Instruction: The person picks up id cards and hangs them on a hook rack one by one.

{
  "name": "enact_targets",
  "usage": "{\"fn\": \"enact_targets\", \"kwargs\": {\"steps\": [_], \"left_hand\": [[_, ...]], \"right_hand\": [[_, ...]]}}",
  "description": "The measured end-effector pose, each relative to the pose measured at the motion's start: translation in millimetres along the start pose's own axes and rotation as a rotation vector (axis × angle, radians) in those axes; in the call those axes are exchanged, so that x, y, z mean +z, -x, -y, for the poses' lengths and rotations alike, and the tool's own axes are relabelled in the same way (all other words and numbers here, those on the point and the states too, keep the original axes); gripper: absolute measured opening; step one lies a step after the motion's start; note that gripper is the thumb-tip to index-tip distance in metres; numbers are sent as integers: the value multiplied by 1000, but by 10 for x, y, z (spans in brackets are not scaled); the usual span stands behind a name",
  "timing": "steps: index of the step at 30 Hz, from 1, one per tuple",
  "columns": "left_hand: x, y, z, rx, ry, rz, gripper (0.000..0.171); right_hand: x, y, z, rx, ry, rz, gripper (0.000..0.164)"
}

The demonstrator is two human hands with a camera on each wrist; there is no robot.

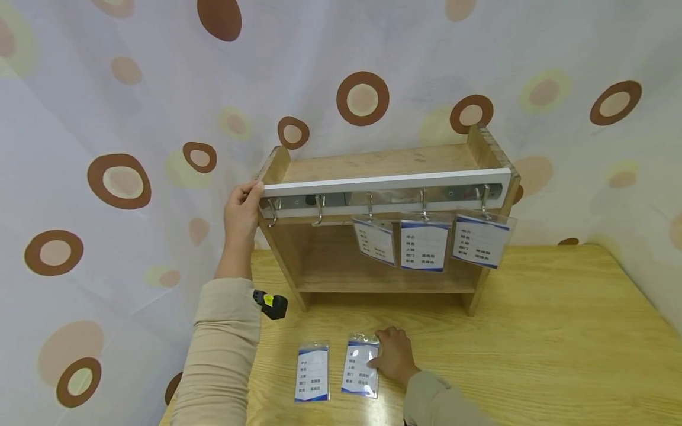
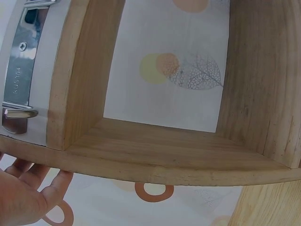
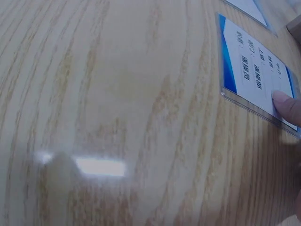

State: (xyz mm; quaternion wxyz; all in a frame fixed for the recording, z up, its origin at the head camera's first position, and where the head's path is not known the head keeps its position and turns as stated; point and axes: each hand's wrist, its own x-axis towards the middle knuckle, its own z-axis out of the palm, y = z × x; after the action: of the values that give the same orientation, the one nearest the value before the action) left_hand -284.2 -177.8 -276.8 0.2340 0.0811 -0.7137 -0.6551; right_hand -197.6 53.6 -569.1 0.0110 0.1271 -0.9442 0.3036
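Observation:
A wooden shelf unit [image 1: 383, 285] carries a white-backed hook rail [image 1: 341, 197] along its front. My left hand [image 1: 244, 216] grips the shelf's upper left corner, fingers at the rail's end; the left wrist view shows its fingers against the side panel [image 2: 141, 162]. Three clear-sleeved badges hang from the right hooks: a tilted badge [image 1: 375, 241], a middle badge [image 1: 424, 244] and a right badge [image 1: 481, 239]. On the table, my right hand [image 1: 395, 355] touches a flat badge [image 1: 358, 370], thumb [image 3: 288, 107] on its face and fingers at its top corner. Another badge [image 1: 312, 374] lies to its left.
The two left hooks, an end hook [image 1: 272, 213] and its neighbour hook [image 1: 318, 210], hold no badge. The shelf stands on a wood-grain table [image 1: 565, 331], close to a patterned wall covering [image 1: 415, 53]. A black wrist device [image 1: 272, 303] sticks out by the left sleeve.

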Motion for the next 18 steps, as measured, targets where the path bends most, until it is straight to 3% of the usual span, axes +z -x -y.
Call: {"fn": "enact_targets", "kwargs": {"steps": [4, 18], "left_hand": [[-4, -1, 1, 8, 3, -3, 27], [7, 1, -14, -2, -23, -25, 22]], "right_hand": [[42, 19, 4, 23, 27, -2, 60], [-14, 29, 67, 50, -34, 16, 46]]}}
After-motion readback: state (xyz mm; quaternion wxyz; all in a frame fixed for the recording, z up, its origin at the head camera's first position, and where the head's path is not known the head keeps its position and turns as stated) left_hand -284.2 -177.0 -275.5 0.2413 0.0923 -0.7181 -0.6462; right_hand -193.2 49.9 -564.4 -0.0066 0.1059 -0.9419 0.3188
